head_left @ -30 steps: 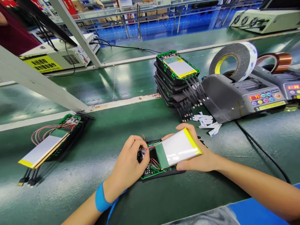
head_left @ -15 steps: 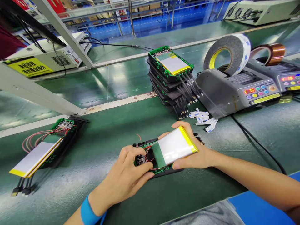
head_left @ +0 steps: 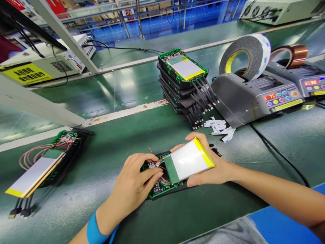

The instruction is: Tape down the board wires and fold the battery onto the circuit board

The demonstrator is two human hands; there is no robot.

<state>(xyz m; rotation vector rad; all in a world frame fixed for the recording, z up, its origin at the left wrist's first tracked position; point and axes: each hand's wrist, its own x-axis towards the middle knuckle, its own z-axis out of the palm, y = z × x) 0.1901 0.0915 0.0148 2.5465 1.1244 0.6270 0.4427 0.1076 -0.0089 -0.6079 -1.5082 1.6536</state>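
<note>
My right hand [head_left: 212, 166] grips a white flat battery pack [head_left: 190, 159] with yellow tape on its far end and a green strip on its near end. The pack is tilted up over a black-and-green power bank case [head_left: 162, 194]. Inside the case, a circuit board [head_left: 152, 165] shows beside thin red and pink wires [head_left: 165, 181]. Over this open end sits my left hand [head_left: 137, 179], a blue band on its wrist, its fingers closed in around the wires. Fingertips partly cover the wires and board.
At the left lies another opened case [head_left: 68, 149] with its battery [head_left: 38, 173] leaning out. Stacked cases [head_left: 181, 74] with dangling cables stand at the back. To their right are tape dispensers [head_left: 254, 98], with white tape liner scraps [head_left: 219, 127] in front and a black cable [head_left: 279, 152].
My left hand has shifted slightly left and its fingers have changed position over the wires, exposing more of the case's lower edge. My right hand still holds the battery in nearly the same place.
</note>
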